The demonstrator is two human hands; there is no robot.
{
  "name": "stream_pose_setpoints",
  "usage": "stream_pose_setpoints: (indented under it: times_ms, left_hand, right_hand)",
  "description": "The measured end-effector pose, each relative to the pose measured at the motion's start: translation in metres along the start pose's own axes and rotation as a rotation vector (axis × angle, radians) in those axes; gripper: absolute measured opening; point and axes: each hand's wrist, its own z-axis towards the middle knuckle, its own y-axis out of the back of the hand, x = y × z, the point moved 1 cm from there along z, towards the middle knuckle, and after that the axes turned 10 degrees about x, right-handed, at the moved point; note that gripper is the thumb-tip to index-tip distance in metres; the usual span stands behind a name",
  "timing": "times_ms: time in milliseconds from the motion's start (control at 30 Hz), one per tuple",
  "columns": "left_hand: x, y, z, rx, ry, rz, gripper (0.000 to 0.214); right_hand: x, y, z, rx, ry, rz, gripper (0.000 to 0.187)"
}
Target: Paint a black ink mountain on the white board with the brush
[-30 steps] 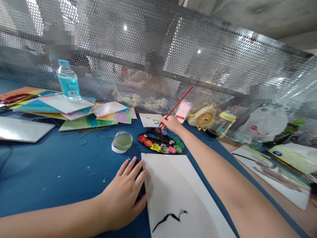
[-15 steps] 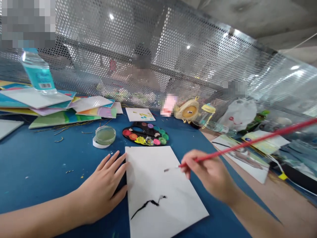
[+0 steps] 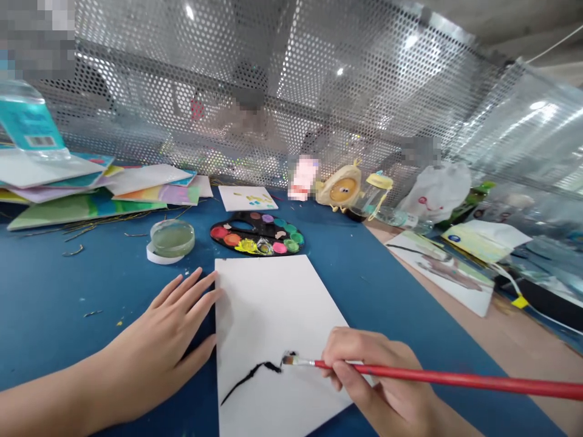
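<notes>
My right hand pinches a red-handled paintbrush near its metal collar. The flat bristle tip is at the right end of a black painted line, at or just over the surface of a white canvas board. That jagged black line climbs from the lower left of the board. My left hand lies spread, with its fingertips against the board's left edge. Beyond the board sits a black paint palette with several coloured wells. A round cup of murky water stands left of the palette.
Stacked painted boards and a water bottle are at the back left. Behind the palette lies a small paint-dabbed board. A yellow plush toy, a lidded cup and a painted board are to the right, before a perforated metal screen.
My right hand has brought the brush down and toward me, from above the board's middle to the end of the black line. The view has shifted slightly; my left hand stays at the edge.
</notes>
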Motion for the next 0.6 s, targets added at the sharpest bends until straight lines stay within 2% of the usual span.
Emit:
stream_pose_setpoints:
  times_ms: [133, 500, 600]
  left_hand:
    - [0.0001, 0.0009, 0.0008, -0.003, -0.006, -0.008, 0.049]
    - [-0.0018, 0.0016, 0.0003, -0.095, -0.078, 0.127, 0.049]
    - [-0.0018, 0.0022, 0.0008, -0.083, -0.075, 0.125, 0.049]
  right_hand:
    - [-0.0014, -0.0019, 0.0011, 0.044, -0.008, -0.015, 0.012]
    - [-0.002, -0.0006, 0.0032, -0.002, -0.025, -0.02, 0.013]
    - [-0.0036, -0.0017, 0.0031, 0.028, -0.021, -0.01, 0.012]
